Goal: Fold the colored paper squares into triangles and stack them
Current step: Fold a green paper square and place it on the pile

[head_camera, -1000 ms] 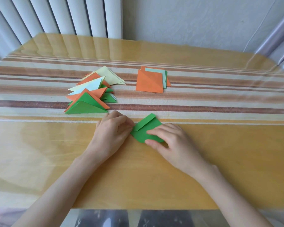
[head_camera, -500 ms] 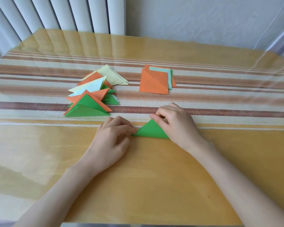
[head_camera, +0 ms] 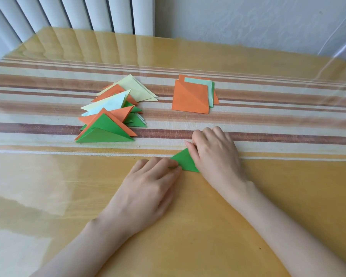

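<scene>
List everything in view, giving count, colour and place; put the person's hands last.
Green folded paper triangle: one, green, table front, between the hands.
Pile of folded paper triangles: several, green, orange, pale yellow, pale blue; left on the stripes.
Stack of flat paper squares: a few, orange on top, pale green beneath; right of the pile.
Yellow striped tablecloth: one, yellow with brown stripes, covering the table.
White vertical slats: several, white, behind the table.
Left-hand grip: one, pinching the triangle's left corner.
Right-hand grip: one, curled over its right side.
</scene>
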The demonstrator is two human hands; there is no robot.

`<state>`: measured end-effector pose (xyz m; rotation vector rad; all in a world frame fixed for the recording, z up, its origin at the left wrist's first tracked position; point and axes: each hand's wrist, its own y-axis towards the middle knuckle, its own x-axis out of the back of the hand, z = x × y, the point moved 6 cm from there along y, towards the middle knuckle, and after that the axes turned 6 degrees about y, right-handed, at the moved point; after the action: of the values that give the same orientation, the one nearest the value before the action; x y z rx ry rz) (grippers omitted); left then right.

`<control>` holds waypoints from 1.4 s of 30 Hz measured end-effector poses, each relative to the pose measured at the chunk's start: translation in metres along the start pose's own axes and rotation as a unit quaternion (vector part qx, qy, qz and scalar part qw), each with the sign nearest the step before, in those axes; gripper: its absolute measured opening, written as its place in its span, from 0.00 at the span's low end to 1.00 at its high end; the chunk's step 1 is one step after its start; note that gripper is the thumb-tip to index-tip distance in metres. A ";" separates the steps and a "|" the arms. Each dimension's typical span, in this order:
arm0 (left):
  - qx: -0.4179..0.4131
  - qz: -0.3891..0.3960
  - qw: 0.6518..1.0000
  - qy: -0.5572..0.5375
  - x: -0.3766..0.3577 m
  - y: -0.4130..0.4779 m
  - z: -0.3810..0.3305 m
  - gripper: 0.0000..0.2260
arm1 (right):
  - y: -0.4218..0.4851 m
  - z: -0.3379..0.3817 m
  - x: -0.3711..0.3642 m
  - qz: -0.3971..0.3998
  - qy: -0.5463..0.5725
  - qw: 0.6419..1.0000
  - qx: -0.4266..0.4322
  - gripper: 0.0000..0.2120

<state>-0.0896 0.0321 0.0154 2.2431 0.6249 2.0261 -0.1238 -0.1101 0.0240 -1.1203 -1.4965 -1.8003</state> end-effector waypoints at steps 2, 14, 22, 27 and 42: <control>0.006 0.008 1.000 0.004 -0.003 0.000 0.000 0.17 | -0.003 -0.002 -0.001 0.004 -0.003 1.000 -0.011 0.13; 0.026 0.031 0.999 0.019 -0.004 -0.001 0.001 0.19 | -0.048 0.023 0.029 0.077 0.107 0.988 0.086 0.17; 0.054 0.051 0.997 0.036 -0.003 -0.006 -0.003 0.19 | -0.069 0.002 0.046 0.053 0.059 0.995 0.064 0.17; 0.076 0.052 0.996 0.018 -0.004 -0.008 -0.003 0.19 | -0.074 -0.005 0.059 0.000 0.050 0.999 0.007 0.16; 0.074 0.029 0.987 0.138 0.016 -0.016 0.016 0.20 | -0.061 0.011 0.039 0.033 0.075 0.996 -0.031 0.19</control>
<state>-0.0770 0.0557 0.0237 2.0927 0.7614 2.4215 -0.1910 -0.0814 0.0260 -1.0270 -1.3097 -1.8528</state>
